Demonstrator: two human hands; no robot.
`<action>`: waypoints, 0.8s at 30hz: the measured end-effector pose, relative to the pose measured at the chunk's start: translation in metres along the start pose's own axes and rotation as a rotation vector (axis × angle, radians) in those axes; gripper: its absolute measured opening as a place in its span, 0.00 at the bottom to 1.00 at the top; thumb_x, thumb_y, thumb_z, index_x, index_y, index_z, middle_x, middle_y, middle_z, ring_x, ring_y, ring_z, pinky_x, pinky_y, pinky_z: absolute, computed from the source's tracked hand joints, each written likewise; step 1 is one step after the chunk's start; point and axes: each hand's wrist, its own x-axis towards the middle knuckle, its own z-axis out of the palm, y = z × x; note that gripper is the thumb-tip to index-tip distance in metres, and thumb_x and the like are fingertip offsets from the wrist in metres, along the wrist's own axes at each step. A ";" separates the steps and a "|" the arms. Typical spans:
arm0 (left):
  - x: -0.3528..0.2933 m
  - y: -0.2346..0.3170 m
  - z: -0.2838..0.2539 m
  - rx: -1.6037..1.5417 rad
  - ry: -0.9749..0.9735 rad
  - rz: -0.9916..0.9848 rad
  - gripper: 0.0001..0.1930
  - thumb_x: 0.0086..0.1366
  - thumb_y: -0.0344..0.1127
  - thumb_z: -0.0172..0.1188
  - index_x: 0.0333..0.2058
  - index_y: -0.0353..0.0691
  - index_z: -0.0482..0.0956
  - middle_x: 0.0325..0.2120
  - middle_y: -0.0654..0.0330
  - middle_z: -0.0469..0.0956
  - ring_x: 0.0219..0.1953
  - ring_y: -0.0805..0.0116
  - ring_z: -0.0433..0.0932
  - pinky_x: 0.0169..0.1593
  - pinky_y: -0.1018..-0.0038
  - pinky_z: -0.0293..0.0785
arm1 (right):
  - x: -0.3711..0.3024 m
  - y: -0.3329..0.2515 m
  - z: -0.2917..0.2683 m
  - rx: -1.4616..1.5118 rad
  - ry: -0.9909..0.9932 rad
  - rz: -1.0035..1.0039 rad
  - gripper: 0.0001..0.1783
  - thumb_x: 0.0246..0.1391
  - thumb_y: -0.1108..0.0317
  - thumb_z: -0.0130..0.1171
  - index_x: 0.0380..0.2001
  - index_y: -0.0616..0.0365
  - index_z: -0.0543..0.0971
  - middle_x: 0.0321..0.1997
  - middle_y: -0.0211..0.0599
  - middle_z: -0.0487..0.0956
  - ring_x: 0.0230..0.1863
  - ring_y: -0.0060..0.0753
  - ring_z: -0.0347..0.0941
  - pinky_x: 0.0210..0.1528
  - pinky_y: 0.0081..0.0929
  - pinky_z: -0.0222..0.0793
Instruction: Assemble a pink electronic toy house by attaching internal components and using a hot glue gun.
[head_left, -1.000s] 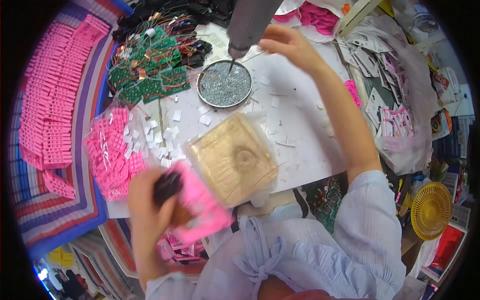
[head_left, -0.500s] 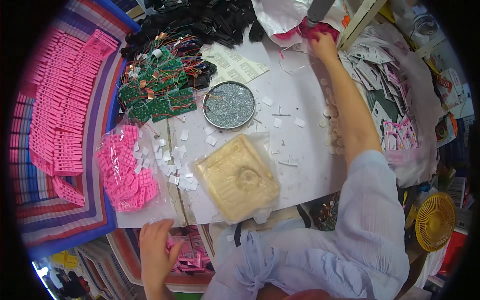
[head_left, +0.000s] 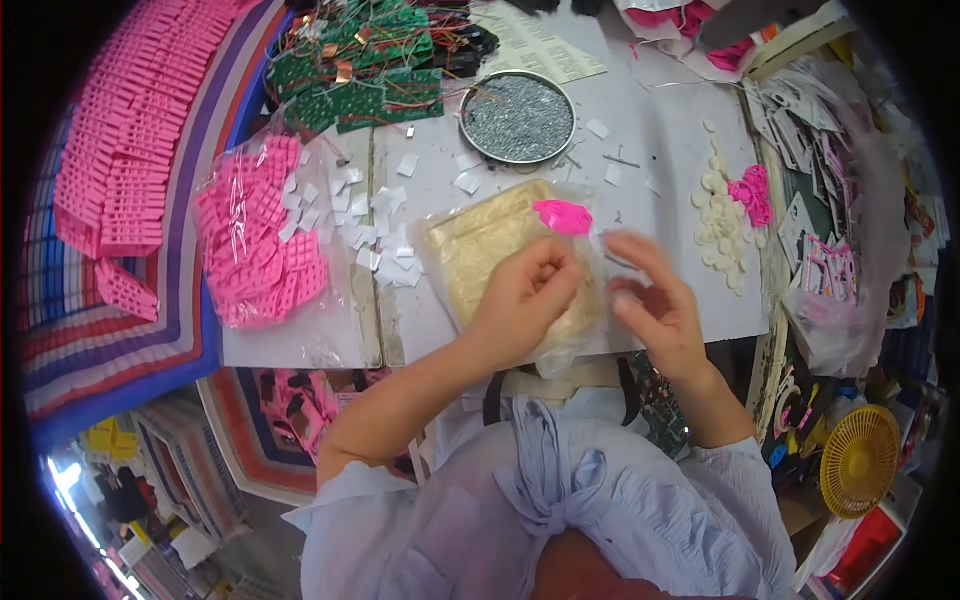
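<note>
By a pink piece point(head_left: 564, 217), left grip point(head_left: 522, 298) is curled, contents hidden, right grip point(head_left: 662, 312) parted, empty.

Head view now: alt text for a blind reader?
A person's curled left hand over a tan, plastic-wrapped block, the open, blurred right hand beside it. A pink piece shows beyond the left hand; farther away is a round dish of grey bits, with bagged pink parts at left.

A moulded piece point(head_left: 563, 217) lies on the plastic-wrapped block point(head_left: 465, 240), which sits before the screw dish point(head_left: 518, 161). Bagged keypad pieces point(head_left: 268, 235) lie left of the block, loose discs point(head_left: 722, 215) right.
</note>
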 end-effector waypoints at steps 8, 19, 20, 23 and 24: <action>-0.038 0.030 -0.050 0.732 0.197 0.204 0.06 0.66 0.30 0.60 0.30 0.38 0.74 0.21 0.72 0.69 0.24 0.85 0.64 0.27 0.83 0.62 | 0.054 0.007 -0.004 -0.638 -0.055 -0.379 0.11 0.53 0.77 0.62 0.41 0.62 0.83 0.42 0.41 0.82 0.38 0.32 0.79 0.40 0.26 0.75; 0.008 0.077 -0.168 1.701 0.809 0.482 0.31 0.53 0.43 0.73 0.51 0.34 0.72 0.46 0.44 0.74 0.51 0.46 0.76 0.53 0.55 0.75 | 0.074 0.003 0.031 -0.692 -0.288 -0.429 0.07 0.52 0.74 0.64 0.36 0.60 0.83 0.36 0.40 0.81 0.36 0.42 0.78 0.38 0.32 0.74; 0.017 0.085 -0.176 1.725 0.825 0.399 0.31 0.53 0.45 0.72 0.51 0.34 0.72 0.47 0.43 0.74 0.50 0.45 0.76 0.52 0.55 0.76 | 0.074 0.004 0.031 -0.702 -0.297 -0.433 0.07 0.52 0.74 0.64 0.36 0.60 0.82 0.35 0.40 0.81 0.36 0.42 0.78 0.37 0.32 0.74; 0.045 0.112 -0.192 1.769 0.839 0.111 0.33 0.55 0.52 0.71 0.51 0.34 0.73 0.46 0.43 0.77 0.48 0.44 0.79 0.50 0.54 0.77 | 0.072 0.006 0.031 -0.721 -0.320 -0.411 0.07 0.51 0.75 0.64 0.36 0.60 0.82 0.35 0.39 0.81 0.35 0.42 0.78 0.36 0.33 0.74; 0.054 0.120 -0.191 1.768 0.831 -0.013 0.34 0.55 0.54 0.70 0.51 0.34 0.74 0.45 0.44 0.78 0.47 0.44 0.80 0.49 0.54 0.78 | 0.072 0.006 0.031 -0.717 -0.332 -0.384 0.07 0.51 0.75 0.64 0.36 0.60 0.82 0.35 0.39 0.81 0.35 0.42 0.78 0.36 0.34 0.74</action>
